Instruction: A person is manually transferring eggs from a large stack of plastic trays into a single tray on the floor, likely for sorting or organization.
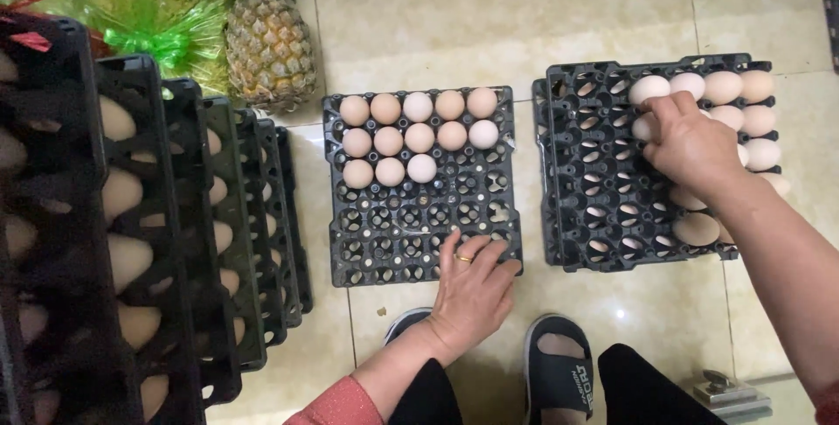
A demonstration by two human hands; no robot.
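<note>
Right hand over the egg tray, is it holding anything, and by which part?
The right hand closes its fingertips around one egg in the right tray, gripping its upper side. The left hand only rests flat on the middle tray.

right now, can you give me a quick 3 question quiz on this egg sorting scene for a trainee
1. True or false: the left hand rests on the near edge of the middle tray.
2. How many eggs lie in the middle tray? A) 8 B) 13 C) 20
3. Which fruit stands beyond the stacked trays?

Key
1. True.
2. B: five, five, three.
3. A pineapple. Meanwhile the right hand reaches among eggs in the right tray.
</note>
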